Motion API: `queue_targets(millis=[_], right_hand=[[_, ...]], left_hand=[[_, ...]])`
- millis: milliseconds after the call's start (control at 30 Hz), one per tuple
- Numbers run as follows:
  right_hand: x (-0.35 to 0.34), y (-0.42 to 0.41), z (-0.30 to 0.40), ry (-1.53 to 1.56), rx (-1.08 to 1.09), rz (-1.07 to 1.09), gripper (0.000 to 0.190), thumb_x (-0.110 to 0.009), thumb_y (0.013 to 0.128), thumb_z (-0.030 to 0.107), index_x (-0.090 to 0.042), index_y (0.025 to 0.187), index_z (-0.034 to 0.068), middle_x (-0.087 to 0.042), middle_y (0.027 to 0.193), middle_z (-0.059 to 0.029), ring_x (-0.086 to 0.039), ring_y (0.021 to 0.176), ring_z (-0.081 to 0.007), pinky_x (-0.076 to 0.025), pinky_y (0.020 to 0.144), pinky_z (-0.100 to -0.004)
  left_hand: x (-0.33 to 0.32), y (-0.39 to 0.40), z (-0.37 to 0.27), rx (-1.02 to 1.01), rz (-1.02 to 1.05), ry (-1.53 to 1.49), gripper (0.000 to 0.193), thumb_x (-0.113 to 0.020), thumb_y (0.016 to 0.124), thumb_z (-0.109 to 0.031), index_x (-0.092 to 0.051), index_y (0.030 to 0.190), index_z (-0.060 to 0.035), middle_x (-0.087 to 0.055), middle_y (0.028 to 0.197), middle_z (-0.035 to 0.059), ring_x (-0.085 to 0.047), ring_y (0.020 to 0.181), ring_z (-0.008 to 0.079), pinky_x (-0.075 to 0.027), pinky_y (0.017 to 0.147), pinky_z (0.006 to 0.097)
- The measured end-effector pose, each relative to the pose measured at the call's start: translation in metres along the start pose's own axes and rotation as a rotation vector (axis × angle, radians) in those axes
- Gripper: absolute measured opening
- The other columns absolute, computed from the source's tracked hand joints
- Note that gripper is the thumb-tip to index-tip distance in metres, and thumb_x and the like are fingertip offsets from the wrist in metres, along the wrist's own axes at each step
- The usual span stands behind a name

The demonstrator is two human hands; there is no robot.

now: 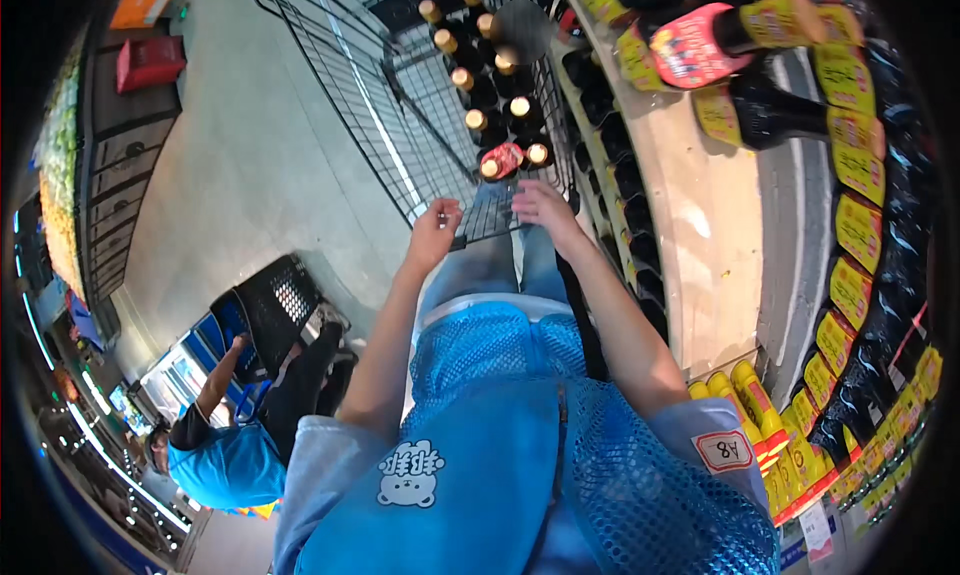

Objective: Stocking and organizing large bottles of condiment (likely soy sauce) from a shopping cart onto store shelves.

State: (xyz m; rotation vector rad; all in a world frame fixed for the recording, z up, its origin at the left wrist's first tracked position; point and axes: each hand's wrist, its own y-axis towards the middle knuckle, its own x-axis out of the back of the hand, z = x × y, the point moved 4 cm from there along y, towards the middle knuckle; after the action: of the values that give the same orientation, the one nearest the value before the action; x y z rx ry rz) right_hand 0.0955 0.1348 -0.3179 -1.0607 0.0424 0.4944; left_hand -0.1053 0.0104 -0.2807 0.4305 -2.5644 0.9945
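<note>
Both of my bare hands are raised over the near end of a wire shopping cart (352,102). My left hand (435,233) is beside the cart's near left corner, its fingers loosely bent and nothing visible in them. Above the near rim, my right hand (546,209) has its fingers spread and holds nothing. Several dark bottles with gold caps (487,128) stand upright in rows along the cart's right side. The nearest one, a bottle with a red label (504,159), is just beyond my hands.
Right of the cart is a display shelf (720,237) with two dark bottles lying on it (780,113) and yellow-labelled bottles (855,230) behind. Yellow bottles (750,402) stand lower right. At left, a person in a blue vest (225,462) is beside a black basket (277,312). A produce stand (105,192) is farther left.
</note>
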Motion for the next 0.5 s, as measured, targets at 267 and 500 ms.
queue_targets(millis=[267, 500], right_hand=[[0.039, -0.109, 0.08, -0.208, 0.577, 0.07, 0.028, -0.055, 0.098, 0.016, -0.06, 0.122, 0.001, -0.068, 0.105, -0.009, -0.064, 0.096, -0.0147, -0.051, 0.089, -0.0295], [0.085, -0.183, 0.154, -0.137, 0.971, -0.412, 0.034, -0.065, 0.094, 0.014, -0.057, 0.124, 0.0, -0.067, 0.112, -0.0111, -0.066, 0.098, -0.0171, -0.053, 0.084, -0.0292]], left_hand=[[0.005, -0.029, -0.172, -0.435, -0.057, -0.384, 0.018, -0.059, 0.1, -0.011, -0.064, 0.114, -0.0004, -0.071, 0.105, 0.0078, -0.067, 0.098, 0.0144, -0.051, 0.087, 0.0281], [0.0, -0.069, -0.358, -0.869, -0.081, -0.301, 0.017, -0.062, 0.098, -0.011, -0.064, 0.112, -0.001, -0.07, 0.105, 0.0059, -0.065, 0.094, 0.0122, -0.05, 0.085, 0.0276]])
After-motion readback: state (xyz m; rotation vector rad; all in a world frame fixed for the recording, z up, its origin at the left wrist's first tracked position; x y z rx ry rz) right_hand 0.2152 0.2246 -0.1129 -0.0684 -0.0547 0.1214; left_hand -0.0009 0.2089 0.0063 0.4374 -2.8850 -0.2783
